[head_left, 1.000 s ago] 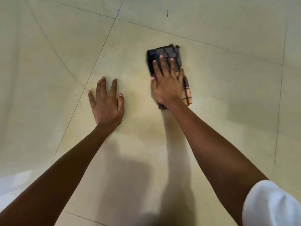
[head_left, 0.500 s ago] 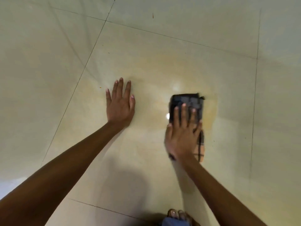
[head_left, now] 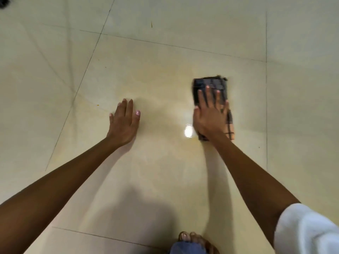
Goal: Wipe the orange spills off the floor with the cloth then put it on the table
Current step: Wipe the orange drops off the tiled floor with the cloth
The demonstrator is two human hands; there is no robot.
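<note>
Right hand [head_left: 211, 118] presses a folded cloth [head_left: 211, 85] flat on the floor [head_left: 165, 70].
Left hand [head_left: 123, 123] rests open-palmed, empty, to its left.

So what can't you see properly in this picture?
Head view only:
- The cloth: its middle is hidden under the right hand, and its edges are blurred.
- The table: nowhere in the picture.
- The foot: cut off by the bottom edge, partly covered by blue fabric.
- The dark thing in the top left corner: cut off, too little to name.
- Orange specks on the floor: too small to identify.
</note>
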